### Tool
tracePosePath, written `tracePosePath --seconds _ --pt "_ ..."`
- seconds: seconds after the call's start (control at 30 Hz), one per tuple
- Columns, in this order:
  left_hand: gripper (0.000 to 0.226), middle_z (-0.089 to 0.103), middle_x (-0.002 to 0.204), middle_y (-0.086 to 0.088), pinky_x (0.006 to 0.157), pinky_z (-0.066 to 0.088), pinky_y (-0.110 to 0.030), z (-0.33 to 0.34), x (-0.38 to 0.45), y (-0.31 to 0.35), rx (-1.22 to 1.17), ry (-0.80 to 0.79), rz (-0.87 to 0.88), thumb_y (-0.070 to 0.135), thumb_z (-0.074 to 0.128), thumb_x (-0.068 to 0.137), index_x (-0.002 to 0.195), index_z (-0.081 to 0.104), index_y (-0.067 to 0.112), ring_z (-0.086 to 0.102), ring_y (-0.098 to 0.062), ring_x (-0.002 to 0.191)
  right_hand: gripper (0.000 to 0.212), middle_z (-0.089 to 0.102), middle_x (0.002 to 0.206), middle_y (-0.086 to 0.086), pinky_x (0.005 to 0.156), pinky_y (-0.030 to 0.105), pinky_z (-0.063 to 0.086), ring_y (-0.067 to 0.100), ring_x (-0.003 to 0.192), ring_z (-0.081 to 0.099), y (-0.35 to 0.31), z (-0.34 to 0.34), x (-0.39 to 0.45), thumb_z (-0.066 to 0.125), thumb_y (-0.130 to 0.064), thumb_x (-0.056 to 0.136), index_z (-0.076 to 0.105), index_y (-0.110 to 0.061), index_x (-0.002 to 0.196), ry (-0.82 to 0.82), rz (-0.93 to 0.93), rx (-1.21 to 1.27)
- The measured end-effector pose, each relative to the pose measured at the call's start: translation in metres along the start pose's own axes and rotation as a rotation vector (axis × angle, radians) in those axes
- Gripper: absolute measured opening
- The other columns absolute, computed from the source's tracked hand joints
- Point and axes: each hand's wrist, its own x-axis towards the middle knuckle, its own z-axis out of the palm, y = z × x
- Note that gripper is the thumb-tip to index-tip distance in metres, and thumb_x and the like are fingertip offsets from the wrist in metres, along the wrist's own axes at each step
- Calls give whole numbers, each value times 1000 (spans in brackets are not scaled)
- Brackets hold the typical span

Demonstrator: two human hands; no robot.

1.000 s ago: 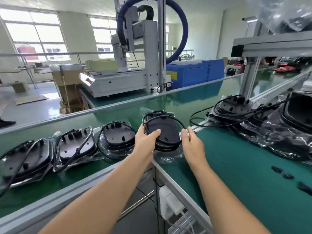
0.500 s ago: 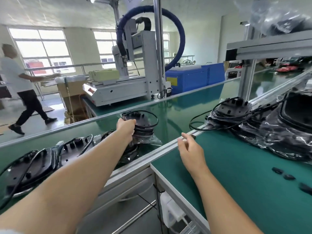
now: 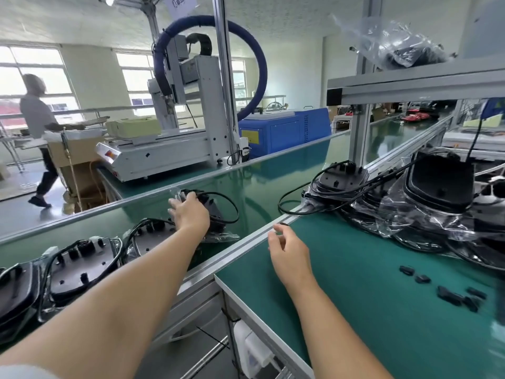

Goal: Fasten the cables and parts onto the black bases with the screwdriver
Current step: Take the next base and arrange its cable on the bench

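My left hand point(image 3: 191, 214) reaches out over the green conveyor belt point(image 3: 273, 187) and rests with spread fingers on a black base point(image 3: 216, 212) ringed by its black cable. Further black bases point(image 3: 79, 269) with cables lie in a row to the left of it. My right hand point(image 3: 287, 247) hovers above the aluminium edge of the green worktable point(image 3: 355, 283), fingers loosely curled and holding nothing. Several small black parts point(image 3: 453, 296) lie on the table at the right. No screwdriver is in view.
A pile of black bases in clear plastic point(image 3: 426, 203) fills the table's far right, cables trailing over the rail. An aluminium post point(image 3: 358, 138) carries an overhead shelf. Behind the belt stand a white machine point(image 3: 169, 149) and a blue cabinet point(image 3: 284, 129). A person point(image 3: 38, 138) walks at the far left.
My left hand carried the cabled base from in front of me out onto the belt and has loosened its hold. My right hand let go and drew back to the table edge.
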Motion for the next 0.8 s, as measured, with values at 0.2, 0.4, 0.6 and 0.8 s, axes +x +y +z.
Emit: tracePosePath --seconds 0.2,0.4,0.6,0.8 --pt "69 24 150 -36 117 19 -53 -2 9 -20 257 -93 92 49 17 102 136 46 -4 23 -44 142 33 60 94 -6 85 25 40 15 96 57 0 0 1 48 -29 100 57 -16 130 -4 8 -7" --pt "73 -7 157 -29 116 5 -58 -1 3 -6 497 -59 110 55 20 100 152 14 3 0 -45 146 29 67 97 -2 82 23 41 15 96 61 -3 -3 1 48 -27 100 60 -16 124 74 42 31" --pt "54 30 153 -20 116 10 -57 12 -7 34 706 -41 526 47 28 100 127 58 11 9 -39 147 16 67 89 -6 88 41 53 17 90 66 -12 -21 0 49 -19 98 63 -21 105 170 67 149" --pt "38 64 113 -13 86 44 -38 55 -40 111 267 -243 669 38 42 97 103 68 11 52 -33 112 22 70 83 -4 81 37 56 10 80 66 -4 -94 -18 52 -16 96 64 -34 92 231 78 67"
